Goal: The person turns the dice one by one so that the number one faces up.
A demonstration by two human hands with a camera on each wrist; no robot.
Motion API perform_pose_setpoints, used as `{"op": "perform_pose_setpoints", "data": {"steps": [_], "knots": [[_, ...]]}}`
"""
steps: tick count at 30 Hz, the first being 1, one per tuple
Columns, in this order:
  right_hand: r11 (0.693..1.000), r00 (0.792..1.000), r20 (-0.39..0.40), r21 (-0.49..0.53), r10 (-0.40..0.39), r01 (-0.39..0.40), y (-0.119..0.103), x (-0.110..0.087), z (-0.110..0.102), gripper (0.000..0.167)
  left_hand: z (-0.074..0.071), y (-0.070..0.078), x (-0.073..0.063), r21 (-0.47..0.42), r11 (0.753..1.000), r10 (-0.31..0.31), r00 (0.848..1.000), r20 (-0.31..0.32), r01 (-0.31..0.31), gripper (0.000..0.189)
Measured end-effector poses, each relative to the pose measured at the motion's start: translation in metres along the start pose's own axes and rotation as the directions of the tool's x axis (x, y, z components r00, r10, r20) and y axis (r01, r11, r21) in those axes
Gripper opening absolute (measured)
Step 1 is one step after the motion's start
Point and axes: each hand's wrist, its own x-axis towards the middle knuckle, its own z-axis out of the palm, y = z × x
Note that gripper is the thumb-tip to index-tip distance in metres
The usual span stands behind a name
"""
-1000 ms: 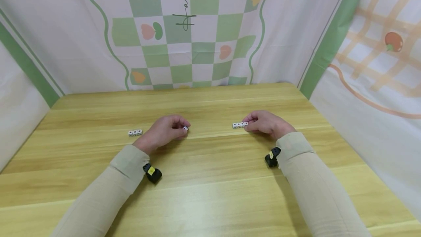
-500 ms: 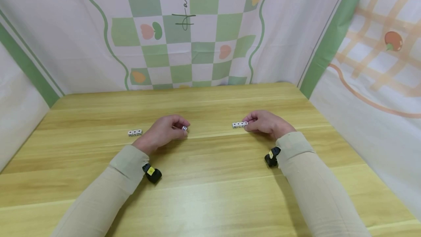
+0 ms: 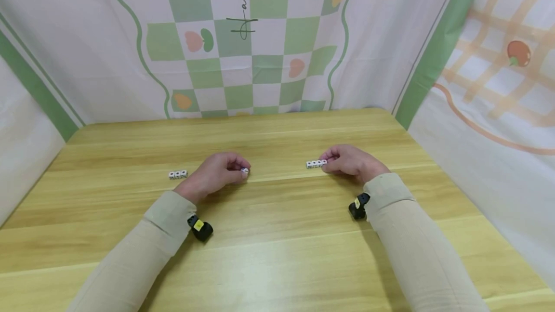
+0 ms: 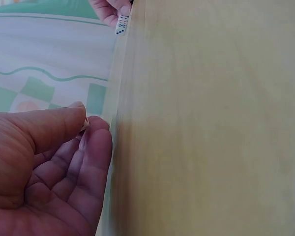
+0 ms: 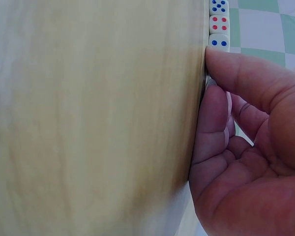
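Between thumb and index finger, my left hand (image 3: 215, 175) pinches a small white die (image 3: 244, 171) just over the table. Most of that die is hidden by the fingertips in the left wrist view. To the right, my right hand (image 3: 350, 162) holds the near end of a straight row of several white dice (image 3: 314, 163), thumb and fingers at its last die. Red single pips face up along this row. The right wrist view shows blue and red pips on the sides of the dice (image 5: 219, 23). Left of my left wrist lies a row of three dice (image 3: 178, 175).
The wooden table (image 3: 269, 235) reaches back to a hanging cloth (image 3: 269, 37) with green checks. More cloth (image 3: 490, 124) hangs along the right side. A small black camera (image 3: 200, 228) sits on the left wrist, and another camera (image 3: 359, 207) on the right.
The die has turned between my left fingers, so its visible face differs from half a second ago. My right hand and both rows of dice have stayed in place.
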Motion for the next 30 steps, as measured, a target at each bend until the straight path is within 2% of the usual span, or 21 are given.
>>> {"op": "perform_pose_setpoints", "data": {"steps": [30], "knots": [[1.000,1.000,-0.004,-0.005,0.008,-0.008,-0.0009,-0.0007,0.0003,0.036,-0.0021,-0.0007,-0.0032,0.007,1.000,0.008,1.000,0.007,-0.008,0.026]]}}
